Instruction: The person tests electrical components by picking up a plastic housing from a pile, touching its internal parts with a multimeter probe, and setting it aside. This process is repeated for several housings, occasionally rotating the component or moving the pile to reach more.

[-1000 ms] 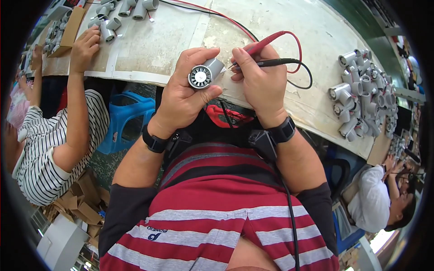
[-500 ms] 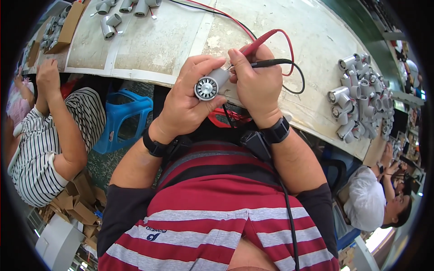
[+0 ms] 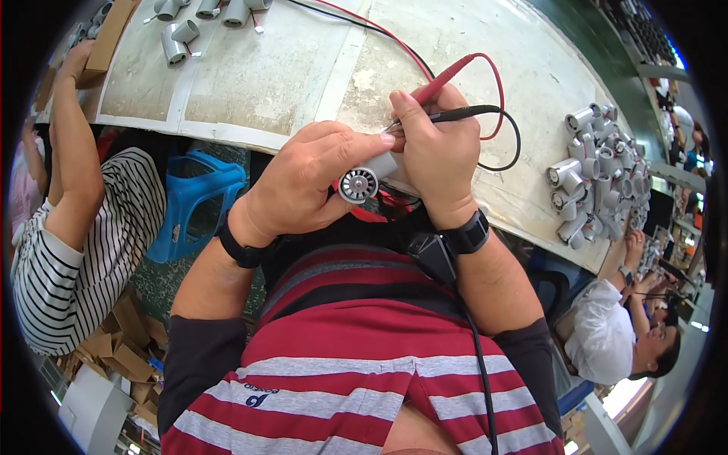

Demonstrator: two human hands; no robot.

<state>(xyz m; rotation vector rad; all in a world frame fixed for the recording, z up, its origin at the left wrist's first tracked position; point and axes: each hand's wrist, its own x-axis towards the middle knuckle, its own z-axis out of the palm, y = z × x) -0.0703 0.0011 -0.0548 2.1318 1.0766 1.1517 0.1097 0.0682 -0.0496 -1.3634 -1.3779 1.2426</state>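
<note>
My left hand [image 3: 299, 178] is closed around a grey cylindrical fan motor housing [image 3: 383, 166], its round finned end [image 3: 359, 185] turned toward me. A red test probe [image 3: 447, 80] and a black test probe [image 3: 462, 113] are pinched together in my right hand [image 3: 438, 155]. Their tips point left, toward the far end of the housing. My left thumb and forefinger lie along the housing, with the fingertip close to the probe tips. Whether the tips touch anything is too small to tell. Both hands are over the table's near edge.
Many similar grey housings [image 3: 599, 171] are heaped on the right of the worn table [image 3: 227, 91]; several more [image 3: 176, 45] lie at the far left. A cardboard box [image 3: 110, 38] stands beyond, near a striped-shirt co-worker's arm. A blue stool [image 3: 193, 197] is at my left.
My left hand and the housing have shifted down and slightly right, the forefinger now nearer the probe tips. The co-worker at left has reached forward to the box.
</note>
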